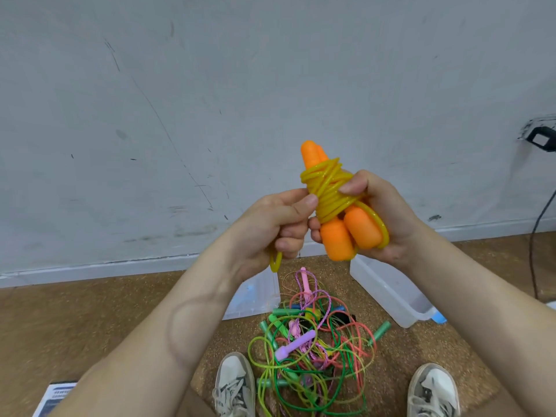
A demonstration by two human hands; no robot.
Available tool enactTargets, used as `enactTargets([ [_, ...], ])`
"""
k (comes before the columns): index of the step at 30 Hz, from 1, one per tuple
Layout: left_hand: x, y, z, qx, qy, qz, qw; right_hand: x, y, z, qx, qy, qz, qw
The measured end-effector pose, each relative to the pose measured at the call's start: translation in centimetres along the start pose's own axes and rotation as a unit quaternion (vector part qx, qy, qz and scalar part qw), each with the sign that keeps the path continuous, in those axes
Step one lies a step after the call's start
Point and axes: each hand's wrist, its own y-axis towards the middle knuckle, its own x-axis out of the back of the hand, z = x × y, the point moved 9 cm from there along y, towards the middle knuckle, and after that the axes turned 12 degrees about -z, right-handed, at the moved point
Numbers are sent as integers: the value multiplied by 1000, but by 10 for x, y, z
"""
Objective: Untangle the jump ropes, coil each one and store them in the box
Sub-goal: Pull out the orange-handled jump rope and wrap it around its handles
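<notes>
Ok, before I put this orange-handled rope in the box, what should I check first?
1. Yellow cord wound round both orange handles: ok.
2. Cord end secured: not ok; a loop hangs loose below the left hand, which pinches the cord.
3. Right hand grip on the handles: ok, fingers curl round them.
4. Box nearby on the floor, open-topped: ok.
5. Room inside the box: cannot tell.
6. Other ropes untangled: not ok; the tangle lies between the shoes.
</notes>
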Motion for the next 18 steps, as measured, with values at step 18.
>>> enactTargets([
  [18, 12, 3, -19, -170, 366, -144, 904, 19, 2, 12, 177, -302, -206, 914],
])
